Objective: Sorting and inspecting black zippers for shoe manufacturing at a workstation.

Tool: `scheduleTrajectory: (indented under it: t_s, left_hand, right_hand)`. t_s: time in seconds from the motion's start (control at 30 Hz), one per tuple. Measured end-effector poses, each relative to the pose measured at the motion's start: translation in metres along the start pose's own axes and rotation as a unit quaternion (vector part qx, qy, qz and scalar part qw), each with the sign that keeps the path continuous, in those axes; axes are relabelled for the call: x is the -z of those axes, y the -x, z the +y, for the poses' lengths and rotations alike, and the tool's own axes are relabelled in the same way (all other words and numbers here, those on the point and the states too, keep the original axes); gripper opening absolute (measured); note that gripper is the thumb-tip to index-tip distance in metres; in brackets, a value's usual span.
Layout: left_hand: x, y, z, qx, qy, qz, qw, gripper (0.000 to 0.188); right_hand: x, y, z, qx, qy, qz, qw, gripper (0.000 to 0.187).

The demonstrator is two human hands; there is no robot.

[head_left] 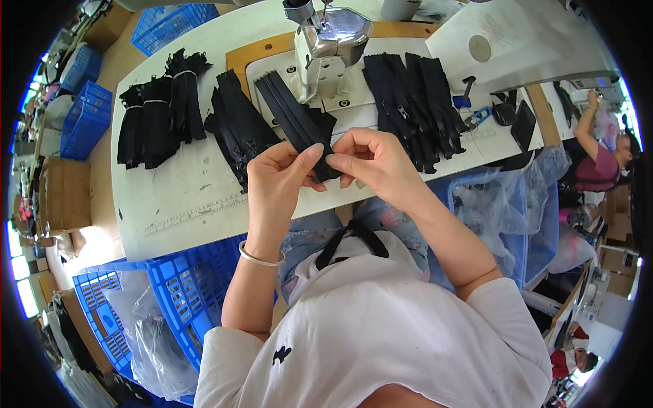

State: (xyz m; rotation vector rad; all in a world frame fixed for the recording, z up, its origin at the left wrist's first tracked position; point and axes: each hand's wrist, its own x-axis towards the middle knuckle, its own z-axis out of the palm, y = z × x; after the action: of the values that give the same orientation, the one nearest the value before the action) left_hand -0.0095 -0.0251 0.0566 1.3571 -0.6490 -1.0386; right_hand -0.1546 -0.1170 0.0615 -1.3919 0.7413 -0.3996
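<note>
Both my hands meet at the near end of a black zipper that lies up toward the sewing machine. My left hand pinches its end between thumb and fingers. Close beside it, my right hand pinches the same end from the right. The fingertips hide the zipper's very end. Left of my hands, a pile of loose black zippers rests on the white table. To the right, another spread of black zippers shows a metal slider.
Tied bundles of black zippers lie at the table's left. Blue-handled snips sit at the right. Blue crates stand below, at left and right, holding clear plastic bags. Another person works at far right.
</note>
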Motion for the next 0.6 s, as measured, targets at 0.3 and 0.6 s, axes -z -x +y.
scheduleTrajectory:
  t_s: [0.3, 0.6]
  left_hand:
    - [-0.002, 0.000, 0.002, 0.004, 0.016, 0.016, 1.000, 0.027]
    - [-0.007, 0.001, 0.006, -0.015, 0.001, 0.025, 1.000, 0.028]
  right_hand:
    - [0.015, -0.002, -0.014, -0.051, 0.010, -0.068, 0.996, 0.027]
    - [0.016, -0.004, -0.014, -0.042, 0.003, -0.070, 0.997, 0.021]
